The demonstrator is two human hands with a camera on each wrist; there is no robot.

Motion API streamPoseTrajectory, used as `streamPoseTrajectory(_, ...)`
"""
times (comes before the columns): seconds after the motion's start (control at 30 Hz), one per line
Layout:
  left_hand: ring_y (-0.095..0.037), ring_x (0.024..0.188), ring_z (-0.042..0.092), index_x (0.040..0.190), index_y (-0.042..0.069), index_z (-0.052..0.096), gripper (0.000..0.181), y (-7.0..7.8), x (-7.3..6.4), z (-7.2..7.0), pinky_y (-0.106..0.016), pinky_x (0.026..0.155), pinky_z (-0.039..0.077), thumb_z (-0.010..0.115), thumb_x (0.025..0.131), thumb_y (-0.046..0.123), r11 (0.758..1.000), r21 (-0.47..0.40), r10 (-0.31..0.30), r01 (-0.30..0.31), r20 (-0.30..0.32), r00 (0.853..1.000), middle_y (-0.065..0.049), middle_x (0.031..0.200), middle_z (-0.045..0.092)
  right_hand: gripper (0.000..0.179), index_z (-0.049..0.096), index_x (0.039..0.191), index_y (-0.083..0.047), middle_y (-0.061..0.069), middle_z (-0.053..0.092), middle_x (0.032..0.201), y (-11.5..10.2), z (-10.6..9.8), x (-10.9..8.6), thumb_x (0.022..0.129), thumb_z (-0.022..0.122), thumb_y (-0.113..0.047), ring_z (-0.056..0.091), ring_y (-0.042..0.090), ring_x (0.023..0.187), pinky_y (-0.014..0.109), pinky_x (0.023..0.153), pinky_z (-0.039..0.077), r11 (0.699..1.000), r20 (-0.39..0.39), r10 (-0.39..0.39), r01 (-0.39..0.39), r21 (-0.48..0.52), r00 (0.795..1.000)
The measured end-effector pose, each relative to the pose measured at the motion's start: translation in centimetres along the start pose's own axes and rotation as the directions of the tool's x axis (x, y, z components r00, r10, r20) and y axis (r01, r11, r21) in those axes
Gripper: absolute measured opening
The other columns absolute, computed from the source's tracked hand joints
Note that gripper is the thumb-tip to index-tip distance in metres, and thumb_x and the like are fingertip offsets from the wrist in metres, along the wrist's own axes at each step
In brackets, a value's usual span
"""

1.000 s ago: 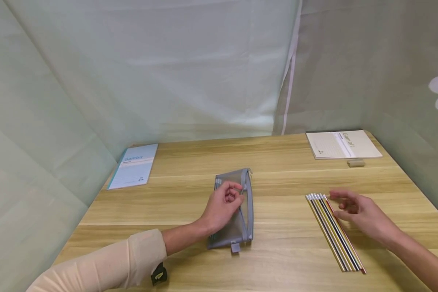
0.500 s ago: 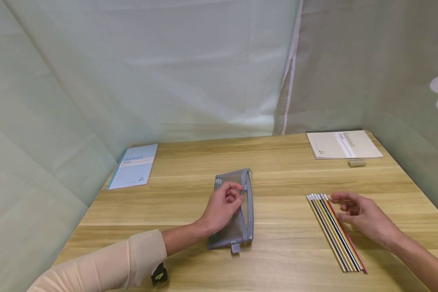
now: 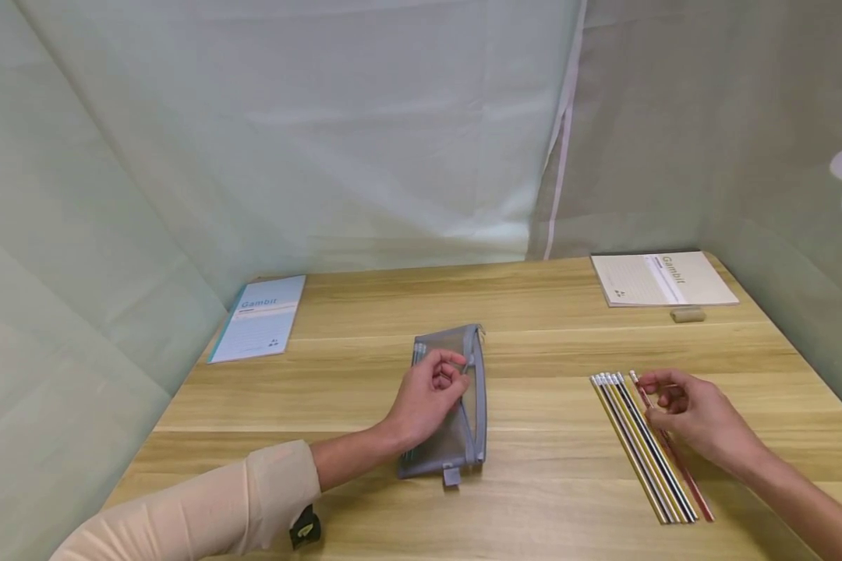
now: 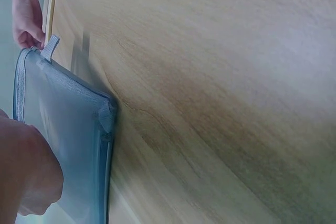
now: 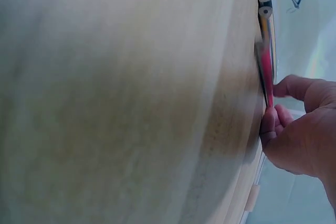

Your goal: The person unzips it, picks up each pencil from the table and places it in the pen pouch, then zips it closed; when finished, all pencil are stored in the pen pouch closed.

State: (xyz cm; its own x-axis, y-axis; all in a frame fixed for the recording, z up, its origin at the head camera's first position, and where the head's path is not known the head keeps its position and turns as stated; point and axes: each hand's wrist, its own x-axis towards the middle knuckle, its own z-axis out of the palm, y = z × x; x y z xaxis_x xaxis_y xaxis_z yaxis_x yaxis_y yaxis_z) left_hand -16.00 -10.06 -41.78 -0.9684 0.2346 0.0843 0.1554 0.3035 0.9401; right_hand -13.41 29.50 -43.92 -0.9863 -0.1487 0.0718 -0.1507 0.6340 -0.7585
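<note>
A grey see-through zip pencil case (image 3: 435, 453) lies on the wooden table, its zipped side gaping, with a few pencils showing along its left inside. My left hand (image 3: 422, 403) rests over it and pinches the edge of its opening with curled fingertips. To the right, my right hand (image 3: 705, 413) pinches a red pencil (image 3: 683, 467) near its upper end. That pencil is a little apart from a row of striped pencils (image 3: 642, 449) in yellow, black and silver. In the right wrist view the red pencil (image 5: 268, 72) runs between thumb and fingers.
A blue-edged notebook (image 3: 256, 319) lies at the back left of the table. At the back right is a cream notebook (image 3: 663, 278), with a small grey-brown block (image 3: 688, 315) before it. Fabric sheets (image 3: 393, 140) enclose the back and sides.
The red pencil has come away from the row, slightly to the right, in my right fingers. My left hand and the pencil case stay put.
</note>
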Motion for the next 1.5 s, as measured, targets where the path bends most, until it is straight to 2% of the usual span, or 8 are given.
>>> streamPoseTrajectory(0.47, -0.014, 0.077, 0.063, 0.126, 0.0, 0.062, 0.027, 0.2, -0.1, -0.1, -0.023, 0.065, 0.056, 0.068, 0.1, 0.004, 1.0, 0.011, -0.002, 0.002, 0.003, 1.0, -0.004, 0.096, 0.066, 0.033, 0.072, 0.119, 0.007, 0.006, 0.07, 0.087, -0.3, 0.1, 0.0, 0.087, 0.08, 0.008, 0.061, 0.003, 0.071, 0.019, 0.059, 0.051, 0.991, -0.127, -0.053, 0.036, -0.131, 0.99)
streamPoseTrajectory(0.67, -0.015, 0.077, 0.063, 0.125, 0.0, 0.062, 0.026, 0.2, 0.0, -0.1, -0.024, 0.065, 0.057, 0.068, 0.1, 0.004, 1.0, 0.008, 0.001, -0.001, 0.003, 1.0, -0.005, 0.095, 0.066, 0.034, 0.072, 0.125, 0.008, 0.018, 0.077, 0.104, -0.5, -0.6, 0.2, 0.092, 0.077, 0.004, 0.067, 0.0, 0.082, 0.011, 0.067, 0.049, 0.994, -0.103, -0.006, -0.006, -0.108, 0.995)
streamPoseTrajectory(0.8, -0.015, 0.077, 0.063, 0.125, 0.0, 0.062, 0.026, 0.2, 0.0, -0.1, -0.024, 0.065, 0.058, 0.068, 0.1, 0.004, 1.0, 0.001, 0.0, 0.0, 0.004, 1.0, -0.005, 0.095, 0.066, 0.039, 0.066, 0.135, 0.009, 0.023, 0.074, 0.12, -1.0, -1.4, 0.6, 0.098, 0.071, -0.001, 0.064, -0.001, 0.09, 0.014, 0.071, 0.05, 0.994, -0.021, 0.103, -0.103, -0.031, 0.995)
streamPoseTrajectory(0.97, -0.015, 0.078, 0.063, 0.125, 0.0, 0.062, 0.026, 0.2, -0.1, -0.1, -0.024, 0.066, 0.058, 0.068, 0.1, 0.003, 1.0, -0.008, 0.004, -0.004, 0.006, 1.0, -0.005, 0.095, 0.066, 0.043, 0.059, 0.145, 0.007, 0.022, 0.07, 0.128, -2.2, -2.1, 1.4, 0.105, 0.062, -0.008, 0.06, 0.006, 0.09, 0.024, 0.066, 0.052, 0.974, 0.056, 0.217, -0.22, 0.055, 0.975)
streamPoseTrajectory(1.03, -0.015, 0.077, 0.063, 0.125, 0.0, 0.062, 0.026, 0.2, -0.1, -0.1, -0.024, 0.066, 0.058, 0.068, 0.1, 0.003, 1.0, -0.008, 0.007, -0.007, 0.005, 1.0, -0.005, 0.095, 0.066, 0.044, 0.057, 0.147, 0.007, 0.023, 0.068, 0.132, -2.8, -2.2, 1.7, 0.106, 0.06, -0.01, 0.06, 0.008, 0.091, 0.025, 0.068, 0.052, 0.968, 0.073, 0.233, -0.239, 0.081, 0.97)
streamPoseTrajectory(1.17, -0.014, 0.077, 0.063, 0.126, 0.0, 0.062, 0.027, 0.3, -0.1, 0.0, -0.024, 0.066, 0.057, 0.068, 0.1, 0.004, 1.0, -0.003, 0.004, -0.004, 0.004, 1.0, -0.004, 0.095, 0.067, 0.048, 0.05, 0.152, 0.009, 0.022, 0.063, 0.141, -4.0, -2.0, 2.6, 0.108, 0.058, -0.009, 0.061, 0.002, 0.1, 0.022, 0.079, 0.056, 0.946, 0.114, 0.239, -0.258, 0.197, 0.964)
streamPoseTrajectory(1.37, -0.014, 0.076, 0.063, 0.126, -0.001, 0.062, 0.028, 0.3, 0.0, 0.1, -0.023, 0.066, 0.057, 0.069, 0.099, 0.003, 1.0, -0.005, 0.004, -0.004, 0.005, 1.0, -0.005, 0.095, 0.067, 0.05, 0.045, 0.152, 0.013, -0.004, 0.068, 0.121, -6.6, -0.5, 4.2, 0.107, 0.058, -0.003, 0.06, -0.001, 0.099, 0.023, 0.082, 0.056, 0.898, 0.143, 0.214, -0.252, 0.36, 0.966)
streamPoseTrajectory(1.5, -0.015, 0.076, 0.063, 0.125, -0.002, 0.062, 0.027, 0.2, 0.0, 0.1, -0.024, 0.066, 0.058, 0.069, 0.099, 0.003, 1.0, -0.021, 0.012, -0.012, 0.003, 1.0, -0.007, 0.094, 0.066, 0.051, 0.043, 0.152, 0.015, -0.006, 0.066, 0.114, -8.6, 0.7, 5.2, 0.106, 0.058, -0.003, 0.061, 0.002, 0.096, 0.022, 0.079, 0.056, 0.87, 0.159, 0.208, -0.257, 0.42, 0.965)
